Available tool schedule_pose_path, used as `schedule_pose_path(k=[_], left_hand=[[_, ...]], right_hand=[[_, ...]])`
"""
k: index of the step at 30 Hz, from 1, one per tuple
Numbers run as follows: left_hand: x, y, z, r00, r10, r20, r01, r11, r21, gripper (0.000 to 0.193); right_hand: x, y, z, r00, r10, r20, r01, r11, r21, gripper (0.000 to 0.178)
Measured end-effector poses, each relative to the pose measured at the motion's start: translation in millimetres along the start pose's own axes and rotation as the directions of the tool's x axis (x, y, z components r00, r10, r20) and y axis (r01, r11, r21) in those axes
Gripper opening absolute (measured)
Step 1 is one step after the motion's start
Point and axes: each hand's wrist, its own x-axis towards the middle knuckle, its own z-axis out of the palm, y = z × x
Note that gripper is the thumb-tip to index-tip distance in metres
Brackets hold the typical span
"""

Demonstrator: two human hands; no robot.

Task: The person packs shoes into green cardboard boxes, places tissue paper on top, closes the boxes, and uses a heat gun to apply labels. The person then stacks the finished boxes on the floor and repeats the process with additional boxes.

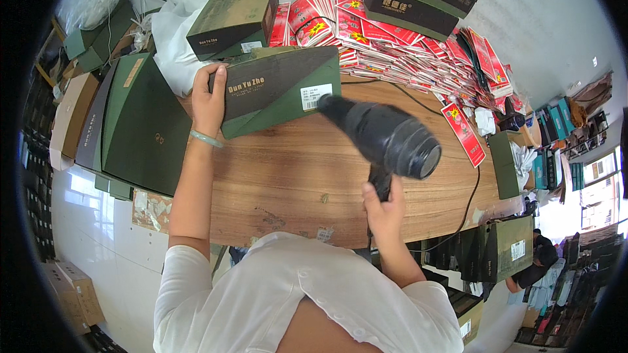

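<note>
My left hand (208, 95) grips the left end of a green and dark brown shoe box (275, 95), its fingers over the top edge and a bracelet on the wrist. The box is tilted on the wooden table, with its labelled end toward me. My right hand (384, 212) is wrapped round the handle of a black hair dryer (386, 134). The dryer's nozzle points at the white label (316, 97) on the box, very close to it; whether they touch I cannot tell.
Stacks of red printed cards (392, 46) cover the table's back, with more boxes (235, 16) among them. A large green box (140, 124) stands at the left. A black cord (472, 199) runs along the table's right side. Another person (540, 258) is at the far right.
</note>
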Motion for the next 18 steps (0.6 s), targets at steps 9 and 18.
schedule_pose_path(k=[9,18], left_hand=[[0,3,-1,1.000,-0.019,-0.001,0.019,1.000,0.000,0.022],[2,5,0,0.999,-0.035,0.004,0.035,0.999,-0.007,0.022]], right_hand=[[17,-10,3,0.988,-0.148,0.030,0.149,0.988,-0.041,0.041],[10,-36,18,0.995,-0.057,0.081,0.061,0.997,-0.050,0.045]])
